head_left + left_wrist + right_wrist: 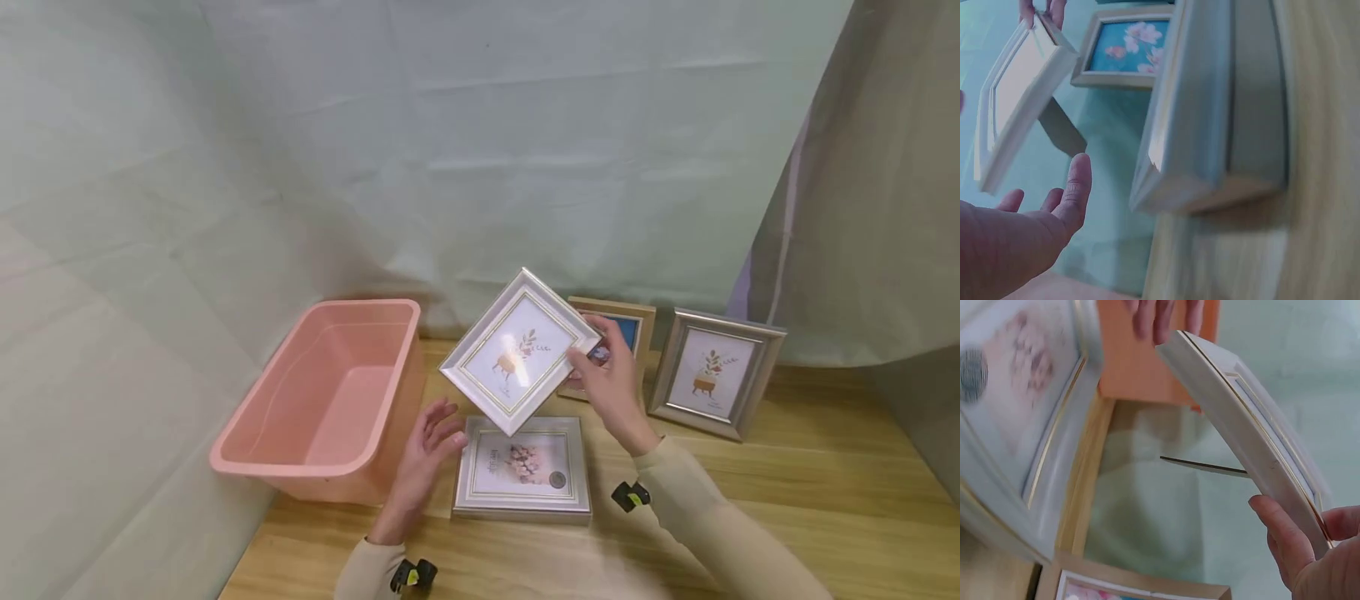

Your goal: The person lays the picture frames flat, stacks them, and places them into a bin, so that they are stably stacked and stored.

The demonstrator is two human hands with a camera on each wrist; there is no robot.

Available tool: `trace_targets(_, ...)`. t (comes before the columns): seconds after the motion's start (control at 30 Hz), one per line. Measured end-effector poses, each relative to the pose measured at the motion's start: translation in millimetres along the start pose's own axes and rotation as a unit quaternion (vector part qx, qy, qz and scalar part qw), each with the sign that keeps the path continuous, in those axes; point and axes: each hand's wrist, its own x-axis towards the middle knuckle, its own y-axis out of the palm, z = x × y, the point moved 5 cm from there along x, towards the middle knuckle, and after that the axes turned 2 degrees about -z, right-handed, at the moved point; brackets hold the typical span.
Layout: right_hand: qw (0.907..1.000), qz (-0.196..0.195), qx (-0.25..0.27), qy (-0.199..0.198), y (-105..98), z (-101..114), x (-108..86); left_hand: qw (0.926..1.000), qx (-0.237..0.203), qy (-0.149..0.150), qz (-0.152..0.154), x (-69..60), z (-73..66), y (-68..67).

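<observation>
Before the wooden counter's back edge, a white rectangular picture frame is pinched by the right grip, left grip wide.

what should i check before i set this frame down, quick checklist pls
1. Grip: ok, the right hand pinches the held frame at one corner.
2. Support leg swung out behind it: ok, both wrist views show it.
3. Left hand steadying the held frame: not ok, it is close by but apart.
4. Silver frame and wooden frame at the back upright: ok.
5. Flower-print frame face up: ok.
6. Another frame underneath that one: cannot tell.
</observation>
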Motion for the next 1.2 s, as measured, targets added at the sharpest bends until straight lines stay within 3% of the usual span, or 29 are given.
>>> trace_targets(0.23,0.9985,-0.014,0.045,0.026,-9.0,7.2,-30.7,0.9925,-0.109,0.009,0.054,5.4,-5.4,14.6)
trace_targets(0.4,0.9961,-0.023,0.068,0.051,-14.7,7.7,-48.9,0.9803,-0.172,0.031,0.093,7.3,-4.1,24.4)
trace_targets(0.53,0.9941,-0.036,0.075,0.069,-19.1,6.2,-61.5,0.9793,-0.16,0.011,0.123,5.0,-1.6,32.5)
trace_targets(0.7,0.9935,-0.045,0.079,0.069,-23.0,5.5,-70.1,0.9827,-0.136,-0.011,0.125,4.8,-2.6,39.8)
trace_targets(0.93,0.9933,-0.049,0.077,0.071,-27.2,5.8,-75.3,0.9804,-0.146,0.01,0.132,3.6,-5.2,43.8)
trace_targets(1.2,0.9928,-0.063,0.074,0.071,-30.9,4.6,-77.8,0.9798,-0.166,0.032,0.106,5.5,-4.8,43.1)
